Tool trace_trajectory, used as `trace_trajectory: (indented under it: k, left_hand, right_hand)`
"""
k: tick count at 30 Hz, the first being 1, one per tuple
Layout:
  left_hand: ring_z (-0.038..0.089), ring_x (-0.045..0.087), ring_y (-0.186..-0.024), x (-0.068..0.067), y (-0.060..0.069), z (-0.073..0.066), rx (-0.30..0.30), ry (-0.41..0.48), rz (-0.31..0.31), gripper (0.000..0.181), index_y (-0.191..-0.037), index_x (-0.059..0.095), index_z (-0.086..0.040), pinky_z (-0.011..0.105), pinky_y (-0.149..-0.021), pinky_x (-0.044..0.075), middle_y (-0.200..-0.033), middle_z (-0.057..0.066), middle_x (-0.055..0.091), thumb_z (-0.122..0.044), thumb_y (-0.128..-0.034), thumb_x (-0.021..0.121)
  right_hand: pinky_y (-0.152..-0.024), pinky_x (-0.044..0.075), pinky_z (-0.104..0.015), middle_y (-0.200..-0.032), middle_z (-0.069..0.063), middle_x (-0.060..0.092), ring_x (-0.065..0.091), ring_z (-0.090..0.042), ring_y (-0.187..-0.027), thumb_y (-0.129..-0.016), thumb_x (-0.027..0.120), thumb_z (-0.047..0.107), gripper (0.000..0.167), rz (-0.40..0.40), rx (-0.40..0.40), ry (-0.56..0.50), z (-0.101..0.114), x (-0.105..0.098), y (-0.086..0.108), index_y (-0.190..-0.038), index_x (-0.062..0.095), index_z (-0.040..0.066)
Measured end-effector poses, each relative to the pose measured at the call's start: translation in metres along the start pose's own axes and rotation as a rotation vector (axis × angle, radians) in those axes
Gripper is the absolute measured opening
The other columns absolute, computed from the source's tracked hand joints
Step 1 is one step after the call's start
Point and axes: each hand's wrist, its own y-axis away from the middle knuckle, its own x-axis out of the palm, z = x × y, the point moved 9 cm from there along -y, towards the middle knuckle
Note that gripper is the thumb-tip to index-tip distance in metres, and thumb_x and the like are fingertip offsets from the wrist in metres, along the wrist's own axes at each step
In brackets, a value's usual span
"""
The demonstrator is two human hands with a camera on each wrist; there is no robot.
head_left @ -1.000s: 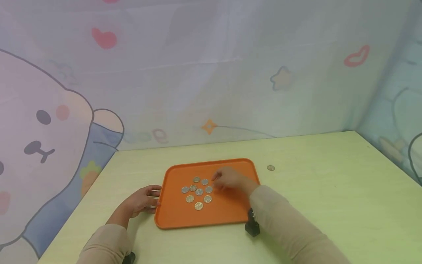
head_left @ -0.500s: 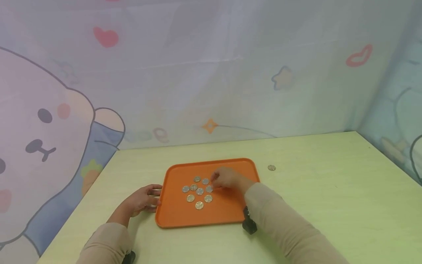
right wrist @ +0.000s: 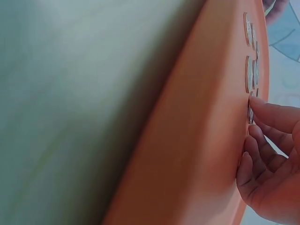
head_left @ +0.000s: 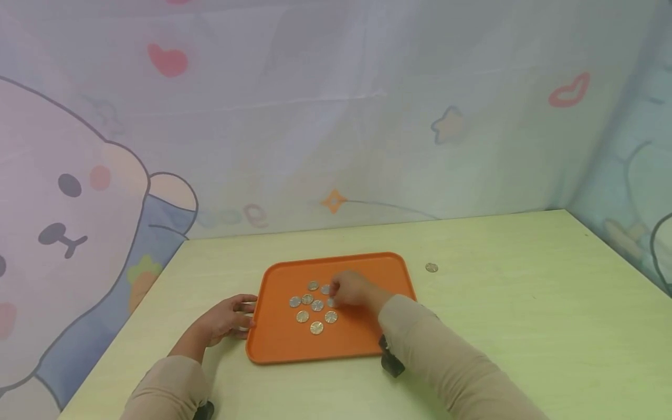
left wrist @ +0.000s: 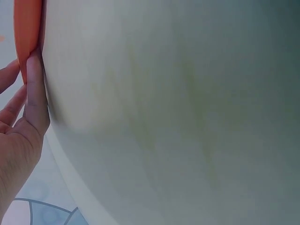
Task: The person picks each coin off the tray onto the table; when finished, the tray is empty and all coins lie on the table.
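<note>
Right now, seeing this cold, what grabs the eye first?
Probably the bright orange tray on the pale table, with coins clustered around its middle, the left hand at its left edge and the right hand among the coins. Next, the big cartoon bear at the backdrop's left, and the lone coin right of the tray.

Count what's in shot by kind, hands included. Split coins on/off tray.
Coins visible on the orange tray: 9
Coin off the tray: 1
Tray: 1
Hands, left hand and right hand: 2
Total: 13

Anything fully hidden under the right hand isn't counted; table and backdrop left out.
</note>
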Motion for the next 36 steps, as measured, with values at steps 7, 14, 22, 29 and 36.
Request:
trace_trajectory:
  k: [7,14,22,29,36]
  left_hand:
    - [0.019,0.053,-0.08,0.0,0.0,0.0,0.003,0.006,-0.003,0.06,-0.129,0.026,0.006,0.037,-0.07,0.048,-0.119,0.023,0.035,0.007,-0.076,0.054]
    - [0.019,0.053,-0.081,0.002,0.0,0.0,0.008,0.008,0.006,0.06,-0.129,0.025,0.006,0.037,-0.07,0.048,-0.119,0.022,0.035,0.007,-0.0761,0.054]
    - [0.019,0.052,-0.081,0.0,0.001,-0.002,0.02,-0.001,0.002,0.061,-0.129,0.024,0.006,0.036,-0.07,0.048,-0.121,0.025,0.033,0.006,-0.0767,0.054]
    - [0.019,0.052,-0.082,0.0,0.002,-0.003,0.021,-0.012,-0.001,0.06,-0.129,0.024,0.007,0.035,-0.07,0.048,-0.123,0.027,0.033,0.006,-0.0768,0.054]
    - [0.019,0.052,-0.082,0.001,0.002,-0.004,0.022,-0.019,0.008,0.061,-0.129,0.024,0.007,0.036,-0.069,0.048,-0.123,0.027,0.033,0.005,-0.0764,0.055]
  right_hand:
    - [-0.058,0.038,-0.025,-0.071,-0.001,0.05,0.043,-0.015,-0.066,-0.071,0.064,0.003,0.009,0.0,-0.004,-0.004,0.003,0.0,0.003,-0.075,0.056,0.006]
    - [-0.059,0.037,-0.026,-0.07,-0.001,0.048,0.042,-0.015,-0.066,-0.068,0.066,0.0,0.013,-0.009,-0.031,-0.015,0.003,-0.002,0.005,-0.076,0.056,0.004]
    - [-0.057,0.036,-0.023,-0.07,-0.001,0.048,0.041,-0.015,-0.065,-0.068,0.058,-0.008,0.014,-0.031,-0.054,-0.103,0.001,-0.007,0.005,-0.077,0.056,0.003]
    - [-0.06,0.038,-0.024,-0.072,-0.002,0.054,0.045,-0.014,-0.066,-0.07,0.057,-0.007,0.012,-0.045,-0.071,-0.183,-0.002,-0.011,0.006,-0.076,0.056,0.003]
    - [-0.066,0.043,-0.026,-0.075,-0.003,0.058,0.052,-0.016,-0.071,-0.073,0.054,-0.004,0.008,-0.05,-0.124,-0.316,-0.003,-0.023,0.015,-0.079,0.057,0.002]
